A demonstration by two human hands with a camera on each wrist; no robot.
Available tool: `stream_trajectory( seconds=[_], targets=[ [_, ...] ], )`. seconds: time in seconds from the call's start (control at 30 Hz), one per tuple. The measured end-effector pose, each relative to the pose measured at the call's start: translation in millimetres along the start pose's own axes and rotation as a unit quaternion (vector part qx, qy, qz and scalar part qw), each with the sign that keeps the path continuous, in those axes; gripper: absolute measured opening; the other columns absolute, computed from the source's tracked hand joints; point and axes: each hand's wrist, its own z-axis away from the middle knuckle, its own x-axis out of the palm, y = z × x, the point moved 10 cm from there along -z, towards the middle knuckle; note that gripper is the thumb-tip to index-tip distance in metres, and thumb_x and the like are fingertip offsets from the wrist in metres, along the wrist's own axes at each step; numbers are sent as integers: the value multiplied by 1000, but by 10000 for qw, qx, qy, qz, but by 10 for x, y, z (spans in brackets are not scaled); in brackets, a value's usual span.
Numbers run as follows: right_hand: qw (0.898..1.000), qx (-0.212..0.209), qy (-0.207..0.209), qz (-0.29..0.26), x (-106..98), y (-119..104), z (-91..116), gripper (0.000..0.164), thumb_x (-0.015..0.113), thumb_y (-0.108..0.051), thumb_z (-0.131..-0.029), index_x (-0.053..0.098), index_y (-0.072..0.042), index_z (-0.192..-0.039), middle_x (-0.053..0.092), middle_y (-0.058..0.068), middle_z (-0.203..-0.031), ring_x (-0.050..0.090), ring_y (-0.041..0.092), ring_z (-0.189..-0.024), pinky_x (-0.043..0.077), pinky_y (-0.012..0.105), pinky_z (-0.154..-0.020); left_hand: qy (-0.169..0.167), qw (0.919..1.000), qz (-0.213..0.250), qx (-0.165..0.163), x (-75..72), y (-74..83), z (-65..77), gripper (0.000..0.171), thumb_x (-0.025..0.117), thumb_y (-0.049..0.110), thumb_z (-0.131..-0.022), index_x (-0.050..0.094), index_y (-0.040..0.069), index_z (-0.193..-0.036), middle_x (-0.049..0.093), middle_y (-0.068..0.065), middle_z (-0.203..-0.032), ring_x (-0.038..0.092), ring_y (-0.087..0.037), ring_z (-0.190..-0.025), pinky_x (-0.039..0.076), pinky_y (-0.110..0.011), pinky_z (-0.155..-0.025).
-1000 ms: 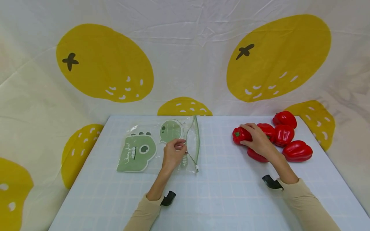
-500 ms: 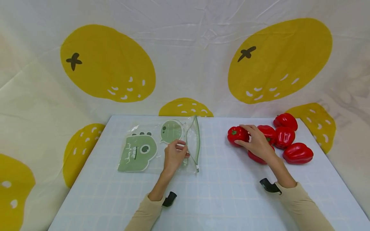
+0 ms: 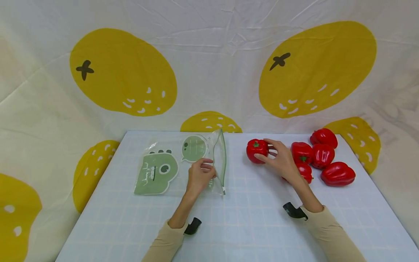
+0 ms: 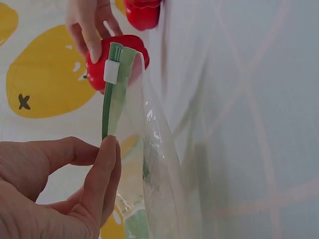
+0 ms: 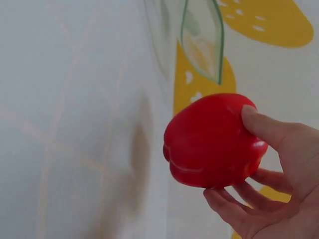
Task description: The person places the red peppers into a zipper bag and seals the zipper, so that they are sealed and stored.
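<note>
My right hand [image 3: 282, 160] grips a red bell pepper [image 3: 255, 151] between thumb and fingers, its green stem end showing in the head view. In the right wrist view the held bell pepper [image 5: 209, 144] is raised above the tabletop. My left hand [image 3: 199, 178] pinches the upper edge of a clear zip bag [image 3: 188, 182] printed with a green cartoon dinosaur. The bag's mouth faces right and gapes between its two green-edged sides. A white slider [image 4: 111, 71] sits at one end of the green zip strip in the left wrist view.
Several more red bell peppers [image 3: 322, 155] lie grouped at the right back of the pale checked table [image 3: 242, 225]. A white cloth [image 3: 216, 72] with yellow fruit prints hangs behind the table. A black wrist camera [image 3: 294, 211] is on the right sleeve.
My right hand has carried the bell pepper left, away from the others and towards the bag. My left hand stays at the bag's edge, the mouth now gaping slightly more.
</note>
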Motion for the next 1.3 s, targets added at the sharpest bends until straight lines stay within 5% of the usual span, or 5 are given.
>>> stream_trajectory(
  seconds=[0.6, 1.3],
  targets=[
    [9838, 1087, -202, -1412, 456, -69, -114, 76, 79, -41, -90, 46, -15, -153, 51, 13, -149, 53, 35, -132, 55, 51, -98, 119, 9988, 468, 40, 28, -13, -15, 22, 65, -6, -84, 71, -5, -105, 72, -16, -85, 74, -25, -71, 63, -33, -60],
    [9746, 1243, -468, -1801, 911, -195, -178, 74, 78, -47, -89, 49, -16, -150, 54, 10, -147, 56, 31, -129, 54, 46, -101, 137, 9974, 617, 351, 57, 50, -7, 16, 66, -9, -86, 69, -12, -101, 73, -22, -90, 74, -31, -77, 62, -28, -62]
  ],
)
